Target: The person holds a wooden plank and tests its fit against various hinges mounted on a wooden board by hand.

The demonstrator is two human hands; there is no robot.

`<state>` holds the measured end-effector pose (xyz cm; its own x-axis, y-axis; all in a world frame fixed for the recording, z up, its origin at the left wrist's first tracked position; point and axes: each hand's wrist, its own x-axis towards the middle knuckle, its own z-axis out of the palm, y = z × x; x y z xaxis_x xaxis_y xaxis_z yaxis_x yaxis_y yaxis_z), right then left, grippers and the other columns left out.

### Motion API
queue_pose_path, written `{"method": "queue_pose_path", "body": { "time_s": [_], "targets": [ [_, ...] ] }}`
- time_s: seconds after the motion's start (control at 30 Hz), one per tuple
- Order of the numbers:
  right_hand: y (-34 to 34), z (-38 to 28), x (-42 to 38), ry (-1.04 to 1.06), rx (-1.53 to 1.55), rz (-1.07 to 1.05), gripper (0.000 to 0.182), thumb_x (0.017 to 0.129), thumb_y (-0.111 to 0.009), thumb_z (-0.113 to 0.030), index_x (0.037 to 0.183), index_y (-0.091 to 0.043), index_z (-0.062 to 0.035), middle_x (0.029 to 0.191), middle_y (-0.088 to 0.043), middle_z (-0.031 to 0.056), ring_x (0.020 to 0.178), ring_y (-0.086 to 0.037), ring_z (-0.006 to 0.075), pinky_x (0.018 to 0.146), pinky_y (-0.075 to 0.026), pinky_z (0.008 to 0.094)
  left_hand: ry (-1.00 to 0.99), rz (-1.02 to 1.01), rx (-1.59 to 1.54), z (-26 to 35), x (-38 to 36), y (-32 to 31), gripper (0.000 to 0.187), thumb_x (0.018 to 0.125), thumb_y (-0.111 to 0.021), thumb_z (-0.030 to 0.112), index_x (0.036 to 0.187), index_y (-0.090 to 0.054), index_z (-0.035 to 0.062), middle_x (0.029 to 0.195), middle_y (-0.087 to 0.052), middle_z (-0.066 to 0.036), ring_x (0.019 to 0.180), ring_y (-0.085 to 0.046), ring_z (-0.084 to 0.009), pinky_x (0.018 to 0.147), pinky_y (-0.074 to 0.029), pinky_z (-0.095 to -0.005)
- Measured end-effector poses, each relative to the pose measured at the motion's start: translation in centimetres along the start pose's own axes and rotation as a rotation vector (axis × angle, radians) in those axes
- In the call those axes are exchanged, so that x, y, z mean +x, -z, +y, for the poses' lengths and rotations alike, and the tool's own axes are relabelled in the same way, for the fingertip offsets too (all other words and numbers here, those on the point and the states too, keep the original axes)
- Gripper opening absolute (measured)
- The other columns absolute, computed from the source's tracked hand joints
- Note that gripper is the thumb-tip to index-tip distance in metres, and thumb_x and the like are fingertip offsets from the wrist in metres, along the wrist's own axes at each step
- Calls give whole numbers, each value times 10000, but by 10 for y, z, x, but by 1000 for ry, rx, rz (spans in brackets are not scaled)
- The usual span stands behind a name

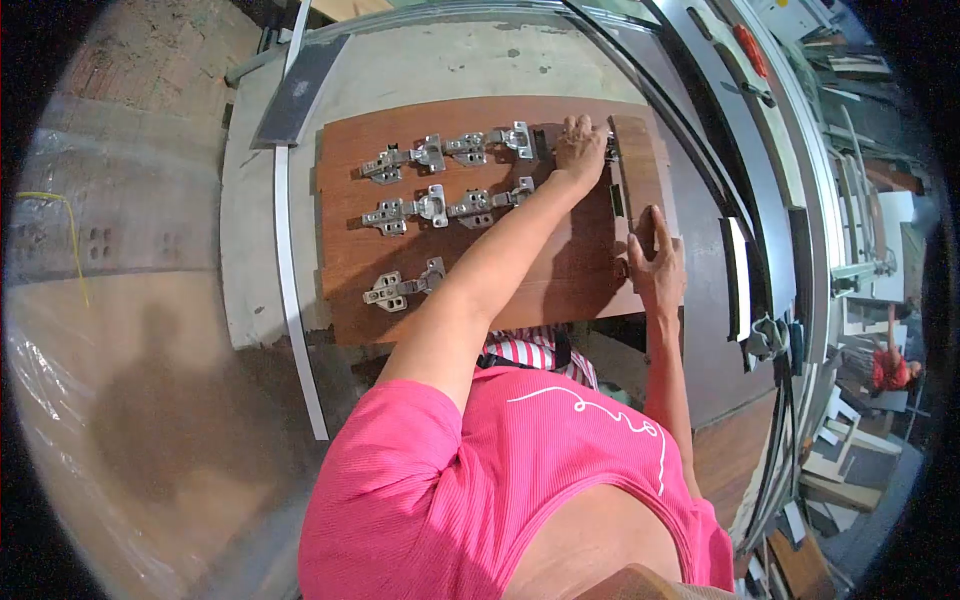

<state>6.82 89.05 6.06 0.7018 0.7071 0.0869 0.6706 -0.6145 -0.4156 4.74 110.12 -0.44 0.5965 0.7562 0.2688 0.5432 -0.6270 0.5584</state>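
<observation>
Several silver cabinet hinges [400, 212] lie in rows on a reddish-brown wooden board [540, 260]. My left hand [580, 148] reaches across to the board's far right part, fingers curled on a small metal piece [612, 150] that looks like a cabinet hinge, mostly hidden by the fingers. That piece is against the left edge of a narrow brown wooden panel [640, 165]. Lower down, my right hand [657, 268] grips the panel's near end, the thumb along its left side and the index finger stretched over it.
A pale worktop [270, 240] lies beneath the board. Left of the board runs a long white strip [297, 330] with a dark plate [300, 100]. Dark metal profiles [700, 140] and a red-handled tool [750, 50] are at right. A person [890, 368] is far right.
</observation>
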Motion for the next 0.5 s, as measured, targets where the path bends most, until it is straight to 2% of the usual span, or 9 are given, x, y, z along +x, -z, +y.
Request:
{"method": "queue_pose_path", "body": {
  "time_s": [0.13, 0.23, 0.3, 0.4, 0.5],
  "targets": [
    [1, 0, 8, -23, -41, 7, 577, 851, -624, -320, 1387, -417, -269, 1034, -559, 193, 926, -619, 358, 785, -503, 457, -50, 16, 84, -1, 1, -1, 171, 815, -535, 120, 913, -663, 63, 1088, -533, -157, 1068, -499, -334, 827, -496, -442],
    [4, -4, 10, -55, -15, -32, 565, 860, -615, -320, 1387, -419, -262, 1035, -557, 191, 923, -623, 345, 780, -506, 449, -28, 23, -59, -1, 2, -4, 169, 820, -537, 117, 923, -656, 56, 1096, -529, -159, 1071, -496, -344, 883, -464, -460],
    [11, -11, 8, -60, -10, -58, 559, 864, -611, -319, 1386, -421, -258, 1035, -557, 191, 921, -624, 338, 777, -508, 445, -36, -22, -35, -1, 0, 2, 169, 823, -534, 114, 929, -654, 58, 1106, -528, -161, 1070, -499, -347, 897, -450, -469],
    [20, -26, 4, -84, 110, -69, 561, 864, -612, -325, 1386, -425, -237, 1032, -556, 195, 917, -621, 336, 782, -503, 444, -26, -84, -31, -1, -2, 40, 173, 815, -562, 117, 957, -640, 59, 1096, -552, -165, 1054, -520, -352, 916, -423, -474],
    [9, -26, -1, 65, 131, -101, 576, 854, -623, -323, 1386, -428, -214, 1038, -563, 212, 925, -615, 347, 784, -499, 443, -75, -76, -161, -33, -15, 106, 313, 800, -650, 159, 1097, -617, 66, 1062, -577, -161, 990, -578, -328, 858, -469, -431]
  ]
}}
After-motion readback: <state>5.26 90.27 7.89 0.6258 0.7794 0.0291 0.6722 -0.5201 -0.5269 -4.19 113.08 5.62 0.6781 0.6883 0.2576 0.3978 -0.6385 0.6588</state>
